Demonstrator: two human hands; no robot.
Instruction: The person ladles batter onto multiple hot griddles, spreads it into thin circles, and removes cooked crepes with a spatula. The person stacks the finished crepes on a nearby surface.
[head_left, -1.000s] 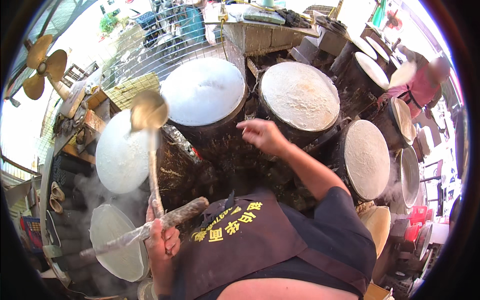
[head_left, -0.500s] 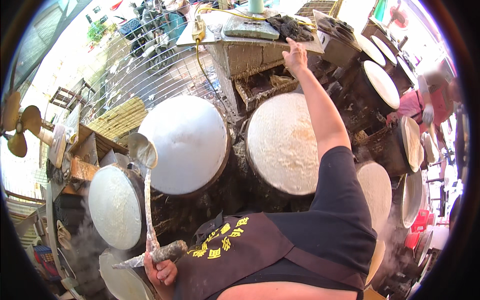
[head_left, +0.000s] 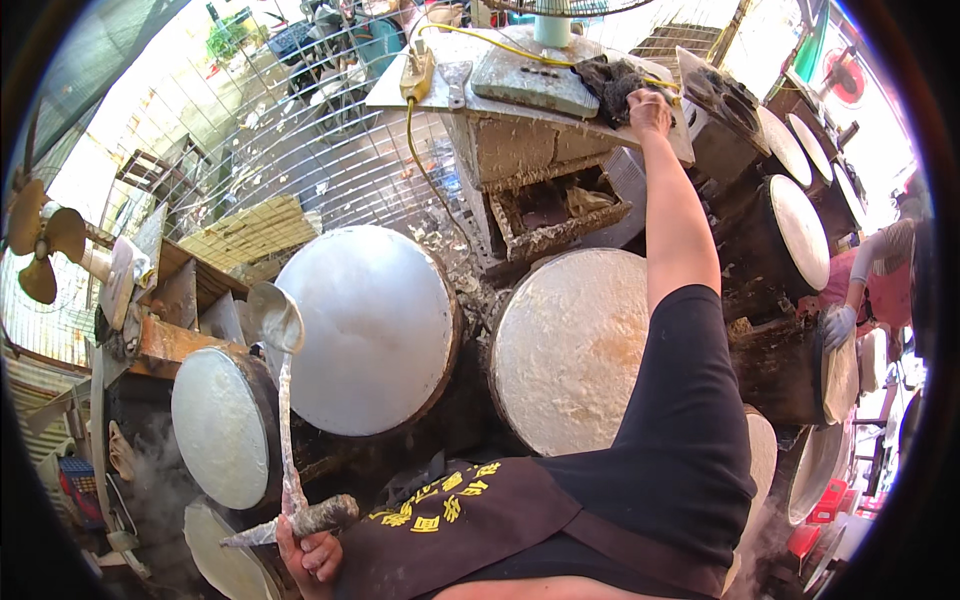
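My left hand (head_left: 312, 558) is closed low in the picture around the batter-crusted handle of a long ladle (head_left: 275, 318), whose bowl hangs over the edge of a bare, pale grey round griddle (head_left: 365, 330). The same hand also keeps hold of a thick dark handle (head_left: 332, 513) with a pale pointed end; its exact kind is unclear. Far ahead, my right arm is stretched out, and my right hand (head_left: 652, 112) grips a bunched dark cloth (head_left: 608, 82) on a ledge. Below that arm lies a second griddle (head_left: 575, 345) covered with a white, partly browned sheet of batter.
A yellow power strip (head_left: 416, 75), a flat scraper (head_left: 456, 85) and a fan base (head_left: 535, 82) sit on the ledge. Another batter-covered griddle (head_left: 222, 428) stands left, near a fan (head_left: 48, 240). At right, a co-worker's gloved hand (head_left: 838, 325) touches a further round sheet.
My right hand has come down onto the dark cloth and closed on it. The view has shifted, and the co-worker's gloved hand has moved down to a round sheet.
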